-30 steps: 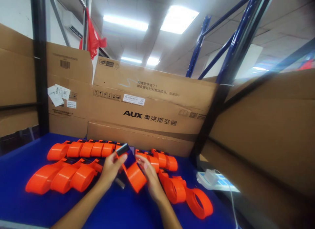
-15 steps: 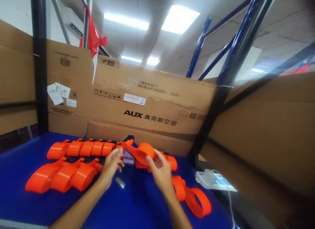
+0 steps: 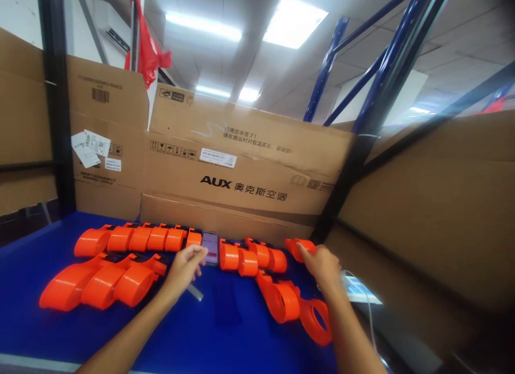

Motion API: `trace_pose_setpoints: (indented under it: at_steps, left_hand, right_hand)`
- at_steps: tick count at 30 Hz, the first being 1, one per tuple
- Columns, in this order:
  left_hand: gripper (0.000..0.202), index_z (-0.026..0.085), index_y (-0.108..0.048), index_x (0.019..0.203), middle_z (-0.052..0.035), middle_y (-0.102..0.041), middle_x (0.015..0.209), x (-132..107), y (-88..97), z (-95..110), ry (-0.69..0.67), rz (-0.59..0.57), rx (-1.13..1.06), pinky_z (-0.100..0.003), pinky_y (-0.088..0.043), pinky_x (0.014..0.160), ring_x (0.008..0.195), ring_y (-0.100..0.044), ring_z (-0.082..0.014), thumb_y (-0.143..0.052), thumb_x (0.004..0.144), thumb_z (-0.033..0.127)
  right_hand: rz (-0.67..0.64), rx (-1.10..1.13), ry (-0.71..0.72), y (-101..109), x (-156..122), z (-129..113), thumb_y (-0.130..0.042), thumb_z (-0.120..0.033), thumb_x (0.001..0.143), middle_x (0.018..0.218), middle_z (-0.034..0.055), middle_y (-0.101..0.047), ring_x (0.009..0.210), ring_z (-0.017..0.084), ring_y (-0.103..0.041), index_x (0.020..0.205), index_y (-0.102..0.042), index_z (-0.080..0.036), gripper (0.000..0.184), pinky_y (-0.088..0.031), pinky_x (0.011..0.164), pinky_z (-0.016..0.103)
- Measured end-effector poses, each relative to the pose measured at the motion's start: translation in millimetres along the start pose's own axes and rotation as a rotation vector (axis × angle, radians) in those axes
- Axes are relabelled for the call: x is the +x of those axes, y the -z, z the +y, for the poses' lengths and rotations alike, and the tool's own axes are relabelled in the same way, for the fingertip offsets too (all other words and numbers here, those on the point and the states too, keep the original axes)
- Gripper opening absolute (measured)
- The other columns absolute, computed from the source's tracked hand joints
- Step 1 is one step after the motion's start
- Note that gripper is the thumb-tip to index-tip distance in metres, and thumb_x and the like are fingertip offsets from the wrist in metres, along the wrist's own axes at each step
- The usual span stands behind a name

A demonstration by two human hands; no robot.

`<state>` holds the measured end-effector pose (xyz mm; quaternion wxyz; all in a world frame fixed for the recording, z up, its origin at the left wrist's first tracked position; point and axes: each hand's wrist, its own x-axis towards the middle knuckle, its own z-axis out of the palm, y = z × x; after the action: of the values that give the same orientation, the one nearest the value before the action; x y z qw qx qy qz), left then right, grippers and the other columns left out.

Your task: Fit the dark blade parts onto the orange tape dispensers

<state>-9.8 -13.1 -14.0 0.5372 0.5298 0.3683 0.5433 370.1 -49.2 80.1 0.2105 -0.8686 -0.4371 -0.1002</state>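
My right hand (image 3: pixel 324 264) is closed on an orange tape dispenser (image 3: pixel 298 250), a ring-shaped plastic piece low over the table at the right end of the back row. The hand covers part of it. Left of centre, my left hand (image 3: pixel 188 264) has its fingers curled and thumb and fingertips together; whether anything is between them I cannot make out. Just beyond those fingertips lies a phone (image 3: pixel 211 247). A small clear strip (image 3: pixel 195 292) lies beside the left wrist. Nearer me on the right, two more orange dispensers (image 3: pixel 286 304) rest by my right forearm.
Several orange dispensers with dark ends stand in rows on the blue table (image 3: pixel 181 336), left and right of the phone. Behind them rises a cardboard wall (image 3: pixel 249 165). A black post (image 3: pixel 341 197) stands at the right, with a white power strip (image 3: pixel 362 291) and its cord near it.
My right hand has carried the orange dispenser from the middle to the right and lowered it. The left hand stays nearly in place, its fingers drawn closer together. The phone shows more fully.
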Motion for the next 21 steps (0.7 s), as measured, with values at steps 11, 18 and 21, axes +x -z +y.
trace_pose_setpoints:
  at_steps: [11, 18, 21]
  left_hand:
    - [0.041, 0.017, -0.067, 0.090, 0.0010, -0.063, 0.066, -2, 0.4, 3, -0.018, 0.013, -0.045, -0.019, -0.033, 0.036, 0.041, -0.052, -0.0095, -0.070, 0.073, 0.055]
    - [0.041, 0.017, -0.067, 0.090, 0.0010, -0.063, 0.066, -1, 0.9, 1, -0.016, -0.006, -0.019, -0.019, -0.034, 0.036, 0.042, -0.053, -0.0097, -0.069, 0.074, 0.055]
    - [0.041, 0.017, -0.067, 0.089, 0.0008, -0.063, 0.066, -1, 1.0, 1, -0.023, -0.004, -0.027, -0.019, -0.035, 0.036, 0.042, -0.054, -0.0101, -0.069, 0.073, 0.054]
  right_hand:
    - [-0.238, -0.081, 0.091, -16, -9, -5, -0.046, -0.052, 0.093, 0.108, 0.0257, -0.071, 0.105, 0.035, -0.069, 0.112, -0.065, -0.008, 0.052, -0.050, 0.076, 0.035]
    - [-0.357, -0.141, 0.121, 7, -21, -2, -0.059, -0.046, 0.085, 0.107, 0.0214, -0.072, 0.105, 0.035, -0.068, 0.102, -0.070, -0.013, 0.039, -0.049, 0.075, 0.036]
    - [-0.427, -0.142, 0.163, 22, -31, 8, -0.072, -0.040, 0.074, 0.093, 0.0156, -0.075, 0.093, 0.032, -0.071, 0.086, -0.071, -0.016, 0.027, -0.048, 0.069, 0.033]
